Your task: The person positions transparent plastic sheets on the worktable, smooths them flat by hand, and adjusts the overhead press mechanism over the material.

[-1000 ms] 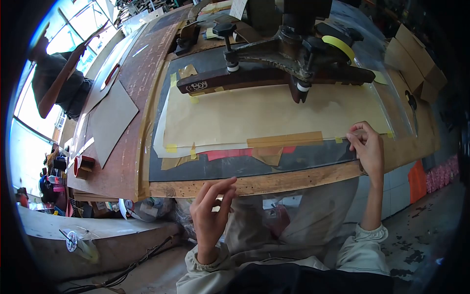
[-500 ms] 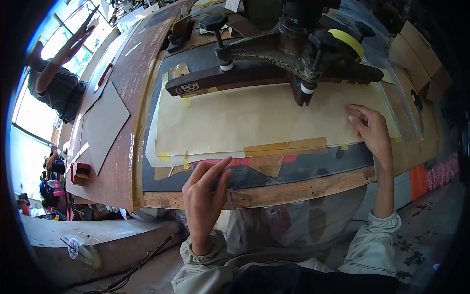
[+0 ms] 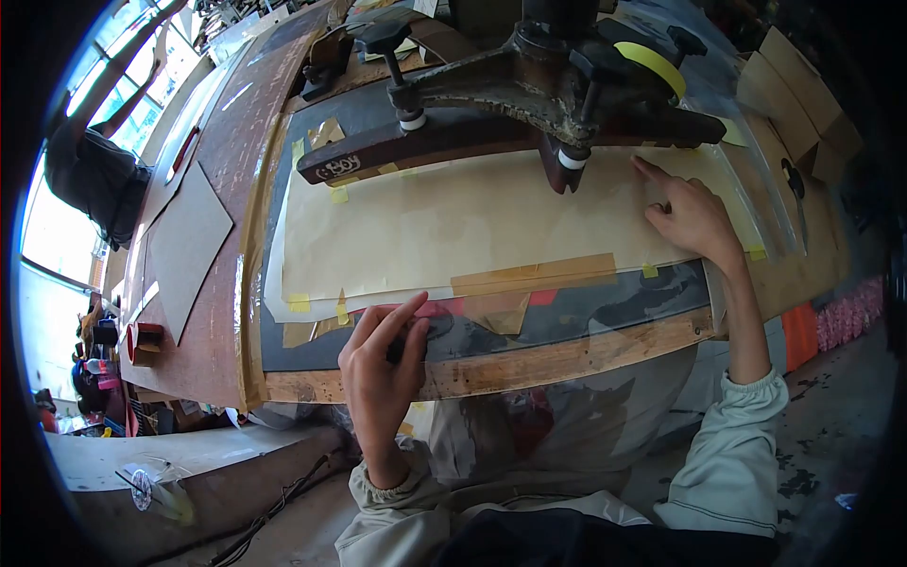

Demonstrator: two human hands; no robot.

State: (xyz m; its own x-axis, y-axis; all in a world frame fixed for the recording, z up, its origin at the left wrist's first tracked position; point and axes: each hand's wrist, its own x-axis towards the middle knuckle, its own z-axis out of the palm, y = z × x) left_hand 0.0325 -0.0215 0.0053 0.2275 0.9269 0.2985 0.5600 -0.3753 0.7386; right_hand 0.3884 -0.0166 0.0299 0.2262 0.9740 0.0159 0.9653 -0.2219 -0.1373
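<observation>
A long beige paper sheet (image 3: 425, 231) lies over a white sheet (image 3: 273, 293) on a dark board, with yellow tape bits (image 3: 299, 302) along its edges. My right hand (image 3: 697, 219) is over the sheet's right part, index finger stretched out and the other fingers bent, with nothing in it. Near the board's front wooden edge (image 3: 567, 364), my left hand (image 3: 376, 373) hovers with index finger and thumb apart, holding nothing. Brown tape (image 3: 539, 276) runs along the sheet's front edge. Across the sheet's back edge rests a dark clamp bar (image 3: 453, 156) under a heavy metal bracket (image 3: 510, 80).
A yellow tape roll (image 3: 652, 66) sits on the bracket's right side. Grey cardboard (image 3: 189, 246) and a small red container (image 3: 145, 343) lie on the left table. Scissors (image 3: 795, 180) and a cardboard box (image 3: 789, 94) are at right. Another person (image 3: 94, 180) stands far left.
My right hand has moved slightly left and its index finger now points out along the sheet. My left hand stays near the front edge. The view has shifted a little.
</observation>
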